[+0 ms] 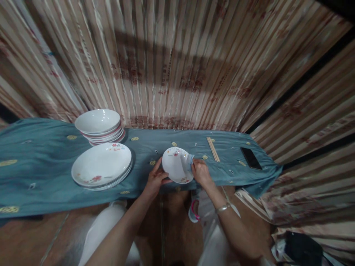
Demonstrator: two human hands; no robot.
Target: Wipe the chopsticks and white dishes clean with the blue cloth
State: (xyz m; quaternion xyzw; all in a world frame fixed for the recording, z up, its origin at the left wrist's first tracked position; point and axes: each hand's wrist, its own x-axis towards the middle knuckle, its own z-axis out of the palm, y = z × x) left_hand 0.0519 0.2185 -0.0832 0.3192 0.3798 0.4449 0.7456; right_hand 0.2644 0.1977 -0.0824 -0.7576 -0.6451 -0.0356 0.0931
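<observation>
A small white plate (177, 166) with a red flower pattern is held up near the table's front edge. My left hand (157, 176) grips its left rim, thumb over the top and fingers beneath. At the right rim my right hand (202, 172) is closed on a light blue cloth (190, 159), which lies against the plate's surface. Most of the cloth is hidden by the fingers. To the left lies a stack of large oval plates (101, 164) with flowers on the rim. Behind it stands a stack of dishes topped by a white bowl (98, 121).
The narrow table is covered with a teal cloth (149, 138) with yellow motifs. Several wooden chopsticks (213, 149) lie right of the plate, and a black phone (251, 158) lies farther right. A patterned curtain (177, 74) hangs behind. A dark bag-like object (302, 249) is at lower right.
</observation>
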